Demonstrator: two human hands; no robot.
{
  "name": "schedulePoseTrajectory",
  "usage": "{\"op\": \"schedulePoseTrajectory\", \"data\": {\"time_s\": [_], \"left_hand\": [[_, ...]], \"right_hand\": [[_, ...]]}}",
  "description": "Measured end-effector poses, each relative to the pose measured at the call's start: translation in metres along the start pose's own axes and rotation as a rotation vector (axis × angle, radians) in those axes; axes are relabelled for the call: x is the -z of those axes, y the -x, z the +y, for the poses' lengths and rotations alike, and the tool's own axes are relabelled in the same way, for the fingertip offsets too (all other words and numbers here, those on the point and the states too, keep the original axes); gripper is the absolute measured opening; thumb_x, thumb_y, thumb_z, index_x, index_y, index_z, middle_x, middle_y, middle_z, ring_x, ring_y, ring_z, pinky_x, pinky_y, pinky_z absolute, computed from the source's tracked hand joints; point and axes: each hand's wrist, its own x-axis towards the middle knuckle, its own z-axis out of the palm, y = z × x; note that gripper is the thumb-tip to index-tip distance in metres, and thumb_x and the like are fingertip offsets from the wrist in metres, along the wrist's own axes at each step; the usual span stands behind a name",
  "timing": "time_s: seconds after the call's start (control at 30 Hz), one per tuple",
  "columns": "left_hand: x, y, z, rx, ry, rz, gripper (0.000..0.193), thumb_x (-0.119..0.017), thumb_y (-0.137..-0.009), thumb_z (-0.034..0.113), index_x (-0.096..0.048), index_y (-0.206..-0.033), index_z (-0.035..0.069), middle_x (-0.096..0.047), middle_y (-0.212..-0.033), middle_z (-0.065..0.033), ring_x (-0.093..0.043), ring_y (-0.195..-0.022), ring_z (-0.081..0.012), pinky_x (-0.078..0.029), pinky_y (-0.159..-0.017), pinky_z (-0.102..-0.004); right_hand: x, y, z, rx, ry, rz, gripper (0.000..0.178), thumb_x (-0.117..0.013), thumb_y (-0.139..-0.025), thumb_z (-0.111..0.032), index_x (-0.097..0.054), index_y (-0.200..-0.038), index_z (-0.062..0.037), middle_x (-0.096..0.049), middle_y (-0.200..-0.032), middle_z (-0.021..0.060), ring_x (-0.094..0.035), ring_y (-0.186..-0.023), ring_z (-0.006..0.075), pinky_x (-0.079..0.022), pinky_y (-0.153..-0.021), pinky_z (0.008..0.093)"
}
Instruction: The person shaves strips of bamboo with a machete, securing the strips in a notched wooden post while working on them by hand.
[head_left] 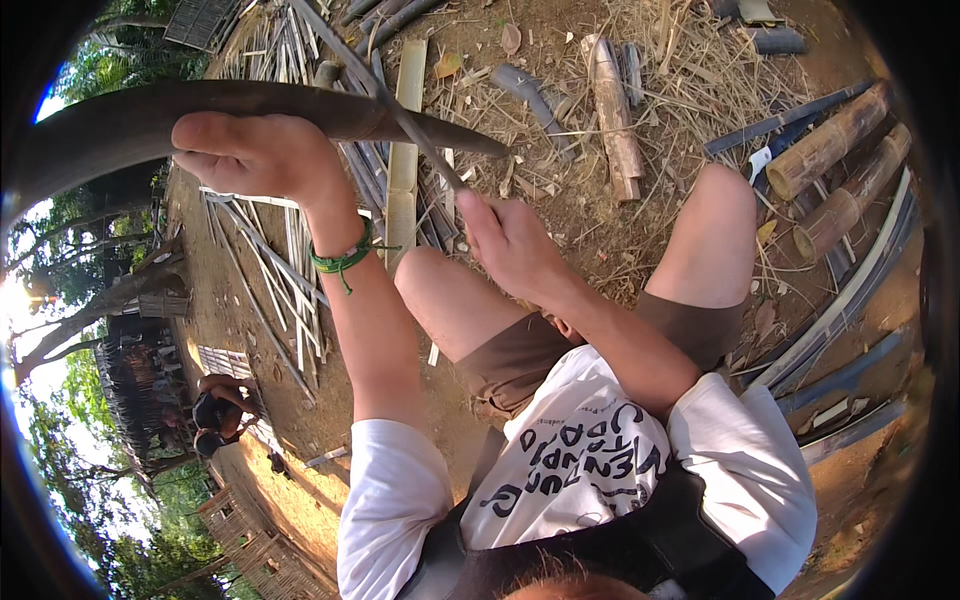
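At 10 o'clock, one long, curved, dark-brown pole (110,122) runs from the rim toward upper centre, ending in a tapered tip. At 8 o'clock, one other person (222,408) bends down. At 10 o'clock, the left hand (255,155) bears against the pole's lower edge; finger closure around it cannot be determined. At 9 o'clock, pale split strips (288,275) overlap, preventing a count. One green braided wristband (343,257) encircles the left wrist. At 11 o'clock, one long, narrow, dark bar (420,138) crosses in front of the pole, obscuring part of it. At 12 o'clock, the right hand (508,243) is closed firmly around the bar's lower end. At 5 o'clock, one white T-shirt (690,440) carries black lettering, partly folded. At 1 o'clock lies one brown log (612,115); at 2 o'clock, two thick, brown, cylindrical sections (830,142).
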Motion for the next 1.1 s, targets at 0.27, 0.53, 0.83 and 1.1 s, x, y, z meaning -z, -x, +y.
{"op": "schedulePoseTrajectory", "data": {"time_s": [0.27,0.53,0.83,1.1], "left_hand": [[0.005,0.006,-0.006,0.065,-0.012,0.034,0.062,-0.040,-0.105,0.060,-0.049,-0.095,-0.001,-0.051,-0.084,-0.0056,-0.048,-0.077,-0.0162,-0.043,-0.076,-0.0328],[-0.012,0.002,-0.013,0.012,0.071,0.078,0.062,-0.051,-0.101,0.061,-0.050,-0.091,0.000,-0.051,-0.080,-0.0021,-0.047,-0.072,-0.0115,-0.042,-0.071,-0.0284],[-0.029,-0.018,-0.047,0.052,0.201,0.027,0.054,-0.057,-0.100,0.055,-0.051,-0.087,0.004,-0.052,-0.076,0.0013,-0.048,-0.071,-0.0065,-0.041,-0.065,-0.0227],[-0.050,-0.044,-0.069,0.172,0.260,0.071,0.046,-0.061,-0.101,0.046,-0.057,-0.092,0.002,-0.052,-0.074,0.0026,-0.043,-0.070,-0.0062,-0.039,-0.062,-0.0253]], "right_hand": [[0.000,-0.002,-0.011,-0.019,-0.015,-0.025,0.054,-0.049,-0.105,-0.041,-0.059,-0.075,0.0028,-0.050,-0.054,0.0141,-0.050,-0.050,0.0230,-0.041,-0.053,0.0409],[0.001,-0.014,0.043,-0.249,-0.058,-0.120,0.065,-0.041,-0.105,-0.053,-0.059,-0.071,0.0002,-0.050,-0.051,0.0098,-0.050,-0.050,0.0297,-0.041,-0.054,0.0466],[0.003,-0.029,0.207,-0.769,0.123,-0.122,0.072,-0.033,-0.102,-0.068,-0.048,-0.063,-0.0093,-0.046,-0.050,0.0002,-0.046,-0.041,0.0125,-0.038,-0.042,0.0296],[-0.038,-0.060,0.193,-0.383,-0.049,-0.033,0.074,-0.034,-0.102,-0.067,-0.048,-0.058,-0.0085,-0.049,-0.050,0.0032,-0.051,-0.043,0.0143,-0.044,-0.044,0.0334]]}}
